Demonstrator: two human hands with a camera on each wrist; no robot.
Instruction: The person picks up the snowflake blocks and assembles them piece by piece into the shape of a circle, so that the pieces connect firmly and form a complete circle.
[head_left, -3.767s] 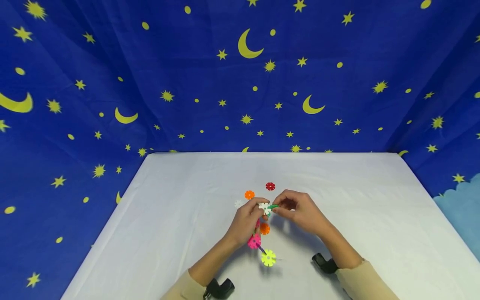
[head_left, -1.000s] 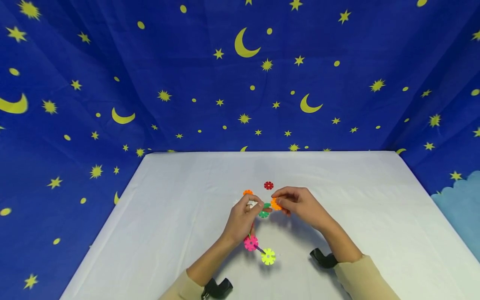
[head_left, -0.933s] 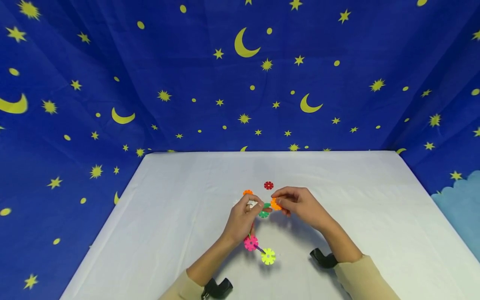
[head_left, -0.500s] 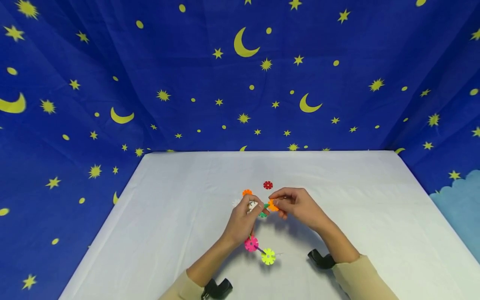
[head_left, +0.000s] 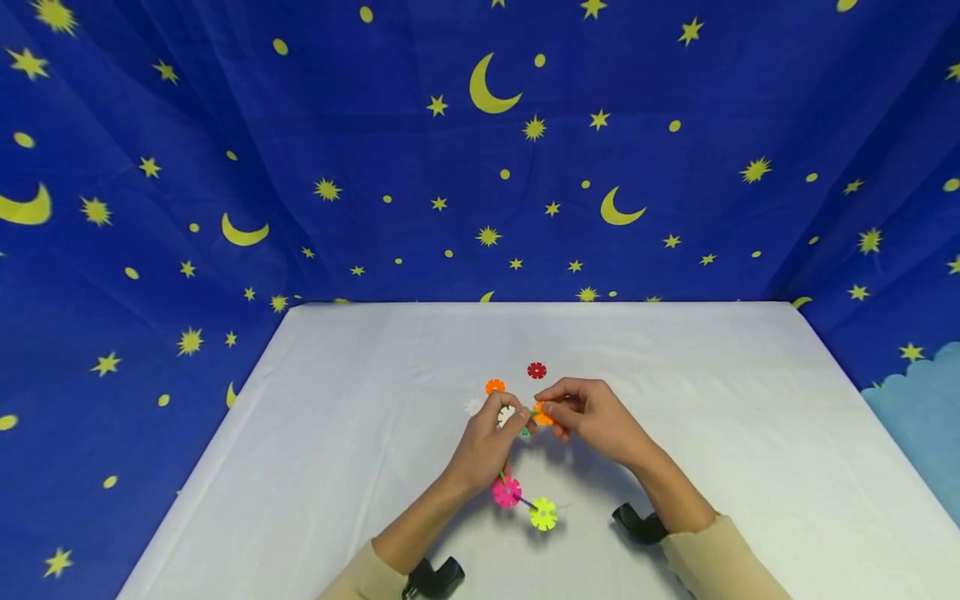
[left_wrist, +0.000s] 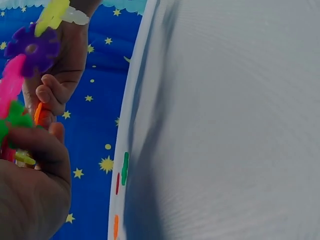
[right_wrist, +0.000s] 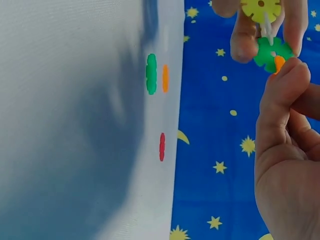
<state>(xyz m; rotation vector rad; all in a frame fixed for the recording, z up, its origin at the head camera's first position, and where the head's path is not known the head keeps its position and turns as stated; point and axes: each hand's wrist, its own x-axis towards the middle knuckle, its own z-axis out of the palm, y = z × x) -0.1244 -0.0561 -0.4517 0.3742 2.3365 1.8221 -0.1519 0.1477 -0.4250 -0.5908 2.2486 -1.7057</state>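
Observation:
My left hand (head_left: 480,446) grips a chain of notched plastic discs slotted together. In the head view a pink disc (head_left: 507,492) and a lime-yellow disc (head_left: 543,514) trail below it, joined by a purple disc (left_wrist: 34,49) seen better in the left wrist view. A white disc (head_left: 506,415) shows by the left fingers. My right hand (head_left: 600,421) pinches an orange disc (head_left: 543,414) between thumb and fingers. The right wrist view has this orange disc edge-on at the rim of a green disc (right_wrist: 270,52) of the chain. Fingers cover parts of the chain.
On the white-covered table (head_left: 360,458), beyond the hands, lie a red disc (head_left: 536,371), another orange disc (head_left: 495,387) and a white disc (head_left: 473,407). A loose green disc (right_wrist: 151,74) lies there too. Blue star-patterned cloth (head_left: 420,150) surrounds the table.
Since the oldest frame, my right hand has gone from a green disc to holding an orange one. Over the last second it has moved slightly left, bringing the orange disc against the chain.

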